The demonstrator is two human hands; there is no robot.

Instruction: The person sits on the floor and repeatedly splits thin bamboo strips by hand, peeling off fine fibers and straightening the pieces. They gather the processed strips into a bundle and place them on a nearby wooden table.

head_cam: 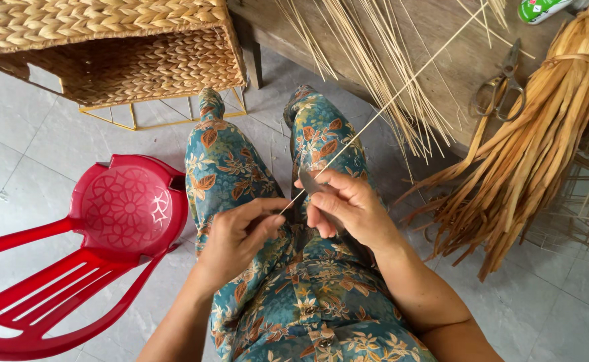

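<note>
From my remote seat I see the left hand (235,236) pinching the near end of a thin pale reed strand (381,110) between thumb and fingertips, a narrow grip closed right on its tip, just above the lap in floral trousers (308,302). The right hand (348,204) is closed around a small dark blade (310,182), which lies against the strand just beyond the left pinch. I judge the work in hand to be scraping or splitting the strand; to do it well I would keep the strand taut, hold the blade at a shallow angle to it, and let the left pinch stay firm so the tip does not slip. The strand's long axis runs diagonally, from the hands up and to the right, its far end pointing away over the wooden surface (442,40), where more loose reeds (368,60) lie. Scissors (502,84) rest beside a tied bundle of flat dried leaves (542,147). A red plastic chair (80,261) lies on the tiled floor (562,315), near a woven basket (107,47).
</note>
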